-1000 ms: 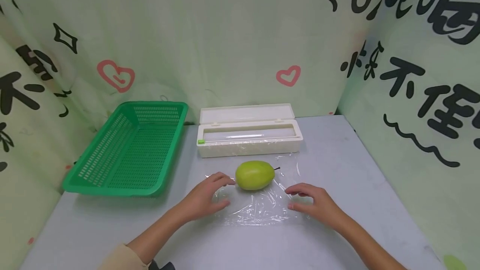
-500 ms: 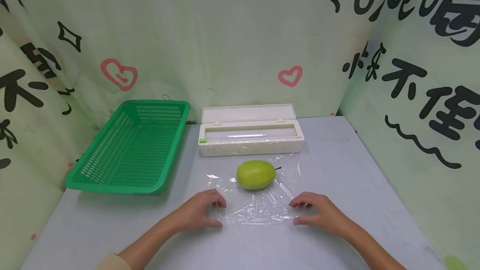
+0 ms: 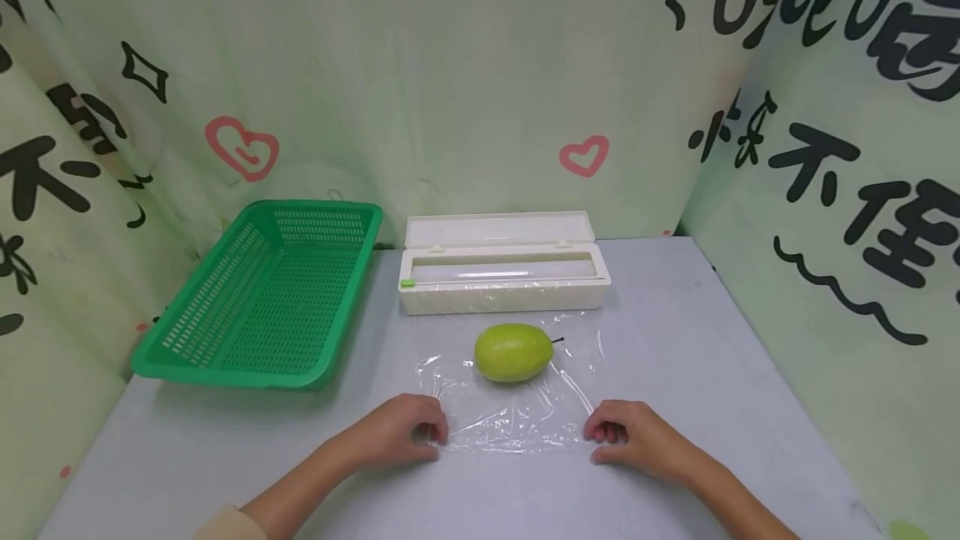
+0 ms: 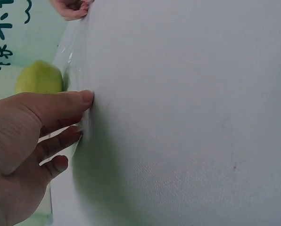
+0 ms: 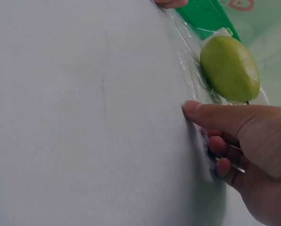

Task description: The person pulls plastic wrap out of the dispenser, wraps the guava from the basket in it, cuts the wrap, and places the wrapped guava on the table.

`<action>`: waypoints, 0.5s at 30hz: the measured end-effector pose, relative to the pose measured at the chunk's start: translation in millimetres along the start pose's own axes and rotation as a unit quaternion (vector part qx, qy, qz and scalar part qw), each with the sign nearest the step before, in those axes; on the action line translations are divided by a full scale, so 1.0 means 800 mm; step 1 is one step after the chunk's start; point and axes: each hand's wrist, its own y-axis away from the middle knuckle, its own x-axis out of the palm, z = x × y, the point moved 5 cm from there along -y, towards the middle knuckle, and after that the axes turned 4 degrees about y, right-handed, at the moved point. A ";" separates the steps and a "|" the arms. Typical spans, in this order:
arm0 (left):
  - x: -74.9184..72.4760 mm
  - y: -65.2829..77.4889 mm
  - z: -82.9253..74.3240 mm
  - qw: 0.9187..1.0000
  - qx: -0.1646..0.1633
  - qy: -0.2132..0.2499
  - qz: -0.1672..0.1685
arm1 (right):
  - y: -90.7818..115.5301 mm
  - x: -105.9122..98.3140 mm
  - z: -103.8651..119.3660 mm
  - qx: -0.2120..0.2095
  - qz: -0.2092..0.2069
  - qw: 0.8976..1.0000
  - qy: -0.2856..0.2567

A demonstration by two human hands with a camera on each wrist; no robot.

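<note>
A sheet of clear plastic wrap [image 3: 502,427] lies on the table, its far edge near the white wrap dispenser [image 3: 506,297]. On it rests a yellow-green, pear-like fruit [image 3: 513,352] on its side, dark stem pointing right. My left hand [image 3: 401,432] pinches the wrap's near left corner; in the left wrist view the thumb [image 4: 79,100] lies over the film's edge with fingers curled behind. At the near right corner my right hand [image 3: 633,438] pinches the same edge between thumb [image 5: 202,113] and curled fingers. The fruit touches neither hand.
An empty-looking green plastic basket [image 3: 262,307] stands on the left of the table [image 3: 517,498]. The dispenser's lid [image 3: 501,229] is up at the back. A pale printed curtain [image 3: 450,107] hangs behind and along both sides.
Both hands have come back from beside the fruit to the wrap's near corners. Their fingers and thumbs have closed in on its edge. The fruit stays in place on the wrap.
</note>
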 end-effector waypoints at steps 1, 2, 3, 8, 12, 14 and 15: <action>0.000 0.000 0.000 1.000 0.000 -0.002 0.000 | 0.000 0.001 0.000 0.002 -0.003 1.000 0.001; 0.000 0.000 -0.001 1.000 0.002 -0.003 -0.001 | 0.000 0.001 0.000 0.003 -0.006 1.000 0.004; 0.000 0.000 -0.001 1.000 0.001 -0.002 -0.002 | 0.000 0.001 0.000 0.007 -0.008 1.000 0.006; -0.004 0.002 0.000 1.000 -0.006 0.000 -0.009 | 0.000 -0.002 -0.001 0.031 -0.021 0.999 0.020; -0.010 0.005 0.001 1.000 0.001 0.003 -0.030 | -0.001 -0.007 0.002 0.033 -0.039 0.998 0.030; -0.015 0.007 0.000 0.999 0.006 0.004 -0.040 | -0.001 -0.009 0.005 0.034 -0.041 0.998 0.032; -0.017 0.007 -0.001 0.999 0.009 0.002 -0.045 | -0.002 -0.010 0.006 0.036 -0.040 0.998 0.032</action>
